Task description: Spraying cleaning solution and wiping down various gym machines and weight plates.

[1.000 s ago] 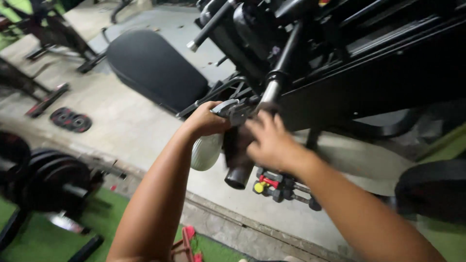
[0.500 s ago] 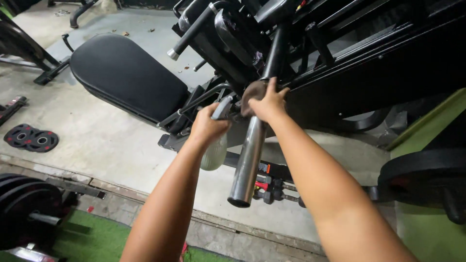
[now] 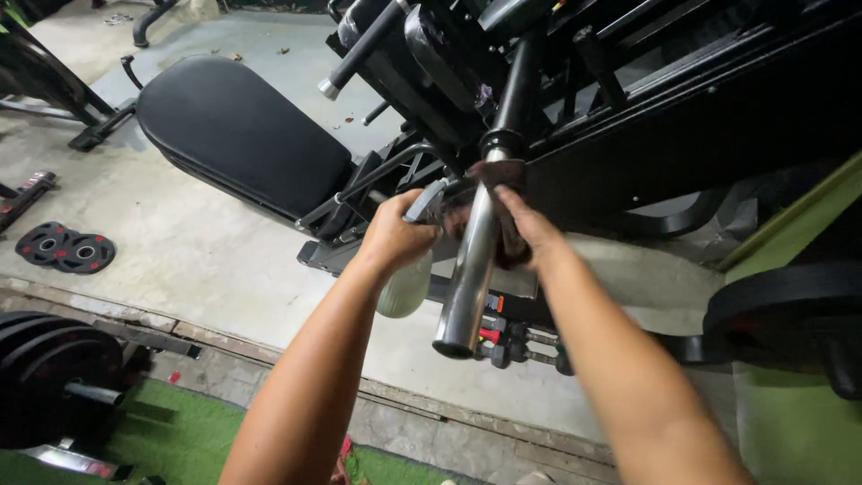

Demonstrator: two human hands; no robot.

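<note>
Grip on both sides closed. Left hand (image 3: pixel 395 235) wrapped round neck of a spray bottle (image 3: pixel 406 278), finger near the grey trigger, pale bottle body hanging below the fist at 6 o'clock. Held nozzle-forward toward the steel bar (image 3: pixel 471 269), prob. so spray lands on the metal w/o shifting the wrist. Right hand (image 3: pixel 525 224) pressed on a dark cloth (image 3: pixel 503 211), cloth pinched against the bar from its 3 o'clock side, just below the black collar where bar meets machine. Fingers blurred, exact curl hard to read, but cloth clearly trapped betw. palm and bar. Cloth folded round the tube, likely so more of the surface gets contact at once.

Bar runs from 12 o'clock down to 6, open end nearest camera, shiny, sticking out from black gym machine (image 3: pixel 682 117). Hands on either side of it, close together, almost touching across the bar.

Black seat pad (image 3: pixel 242 135) at 10 o'clock, well apart from hands. Small weight plates (image 3: pixel 65 250) flat on concrete floor (image 3: pixel 197 260) at 9 o'clock. Bigger black plates (image 3: pixel 54 368) on a bar at 8 o'clock, over green turf (image 3: pixel 180 431). Small dumbbells (image 3: pixel 516 346) w/ red and black bits on floor just under bar's open end. Another big plate (image 3: pixel 790 314) at 4 o'clock.
</note>
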